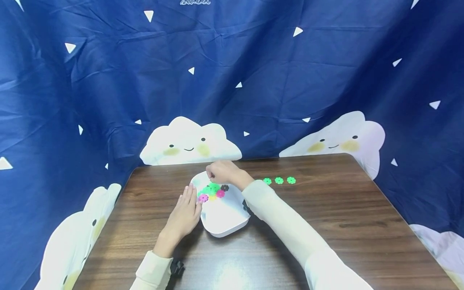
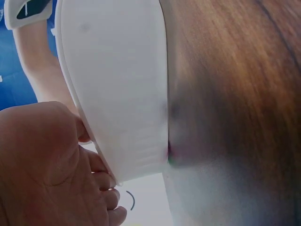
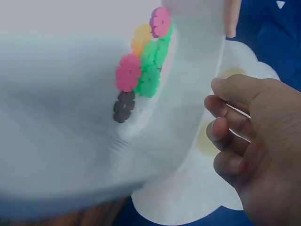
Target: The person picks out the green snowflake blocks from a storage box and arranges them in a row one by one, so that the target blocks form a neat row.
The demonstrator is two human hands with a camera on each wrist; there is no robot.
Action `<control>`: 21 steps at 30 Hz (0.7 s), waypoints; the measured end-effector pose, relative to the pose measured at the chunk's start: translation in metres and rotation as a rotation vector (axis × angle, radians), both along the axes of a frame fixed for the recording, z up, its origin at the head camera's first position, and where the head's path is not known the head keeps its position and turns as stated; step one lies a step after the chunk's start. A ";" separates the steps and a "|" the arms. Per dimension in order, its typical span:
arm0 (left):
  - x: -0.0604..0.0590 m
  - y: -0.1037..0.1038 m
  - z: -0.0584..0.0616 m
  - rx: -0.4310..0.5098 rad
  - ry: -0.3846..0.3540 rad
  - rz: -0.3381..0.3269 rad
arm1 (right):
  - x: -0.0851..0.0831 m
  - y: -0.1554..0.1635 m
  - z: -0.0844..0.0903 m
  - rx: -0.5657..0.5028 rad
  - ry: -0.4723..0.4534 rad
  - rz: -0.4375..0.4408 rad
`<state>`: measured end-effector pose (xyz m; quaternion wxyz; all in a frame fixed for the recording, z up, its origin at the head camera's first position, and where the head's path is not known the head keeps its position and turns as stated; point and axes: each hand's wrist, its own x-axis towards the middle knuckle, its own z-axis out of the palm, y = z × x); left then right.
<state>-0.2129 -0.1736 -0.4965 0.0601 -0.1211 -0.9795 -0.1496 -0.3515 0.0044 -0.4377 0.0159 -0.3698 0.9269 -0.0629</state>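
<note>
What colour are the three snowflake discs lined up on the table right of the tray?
Green, all three discs; clearest in the head view.

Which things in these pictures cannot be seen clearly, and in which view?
- Head view: whether the right hand pinches a piece; too small, fingers curl over it.
- Head view: the exact count of coloured discs in the white tray; they overlap.
- Left wrist view: the tray's contents, hidden by its wall; the left hand is cut off by the edge.
- Right wrist view: the tray's near rim is blurred.
</note>
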 end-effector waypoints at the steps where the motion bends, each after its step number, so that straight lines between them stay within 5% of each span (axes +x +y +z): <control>1: 0.000 0.000 0.000 0.001 -0.001 0.001 | -0.001 -0.001 -0.001 0.007 -0.010 -0.016; 13: -0.002 -0.001 0.000 0.002 0.018 -0.004 | -0.002 -0.016 -0.016 0.188 -0.141 -0.149; 21: -0.002 -0.002 -0.004 -0.001 0.023 -0.006 | -0.003 -0.018 -0.030 0.204 -0.161 -0.144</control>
